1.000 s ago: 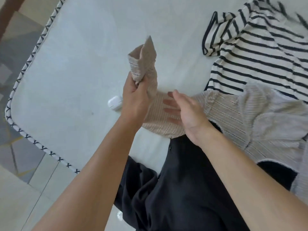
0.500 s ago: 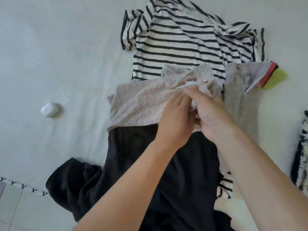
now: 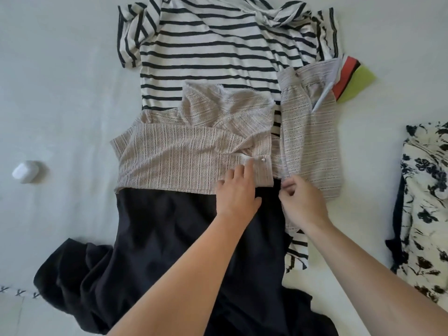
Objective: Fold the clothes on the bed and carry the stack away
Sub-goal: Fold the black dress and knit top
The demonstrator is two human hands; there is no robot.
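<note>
Fingers of the left hand are pressing flat on the beige top; right hand is pinching its hem, long axis running leftward.

Place: a bedroom in a home
Surface: a bed covered by a plain pale sheet fills nearly the whole view
Edge: the sheet's border at lower left carries dark cross-stitch trim, and a strip of light floor shows beyond it
Laundry: everyday household garments lie loose on the sheet, among them a striped top, a beige patterned top, a black garment and a floral-print piece at the right edge
Personal item: a small white earbud case rests on the sheet to the left, well apart from the clothes
</note>
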